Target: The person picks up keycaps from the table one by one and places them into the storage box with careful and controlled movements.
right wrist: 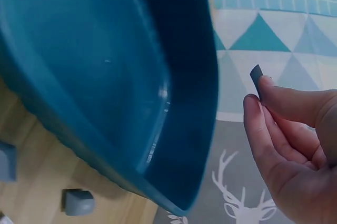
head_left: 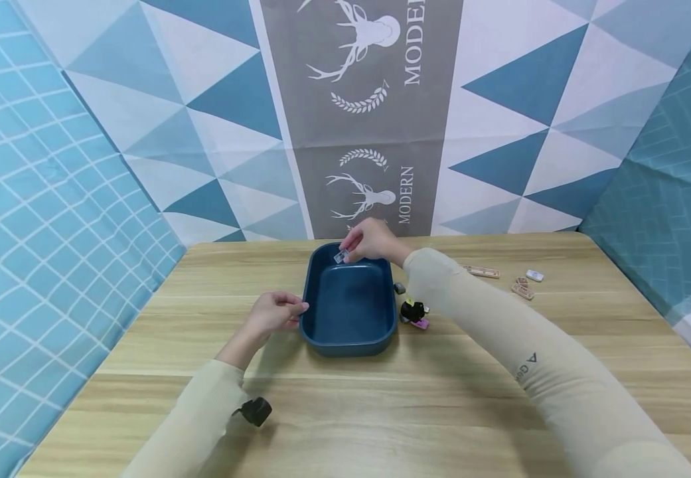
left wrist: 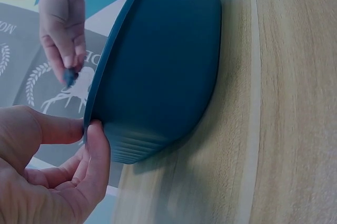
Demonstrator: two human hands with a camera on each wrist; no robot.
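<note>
A deep blue plastic bin (head_left: pixel 350 302) stands on the wooden table, its inside bare in the head view. At the near part of its left side, my left hand (head_left: pixel 275 311) pinches the rim between thumb and finger, as the left wrist view shows close up. Over the bin's far end, my right hand (head_left: pixel 372 240) holds a small flat grey piece (head_left: pixel 340 256) between thumb and fingertips. In the right wrist view this grey piece (right wrist: pixel 256 79) appears thin and edge-on, apart from the bin wall. Its exact kind cannot be made out.
Right of the bin lie a small grey block (head_left: pixel 399 288), a black thing (head_left: pixel 412 311) and a pink piece (head_left: pixel 420 324). Farther right are brown patterned strips (head_left: pixel 481 271) and a small white piece (head_left: pixel 534 275). A patterned backdrop (head_left: pixel 375 119) rises behind the table.
</note>
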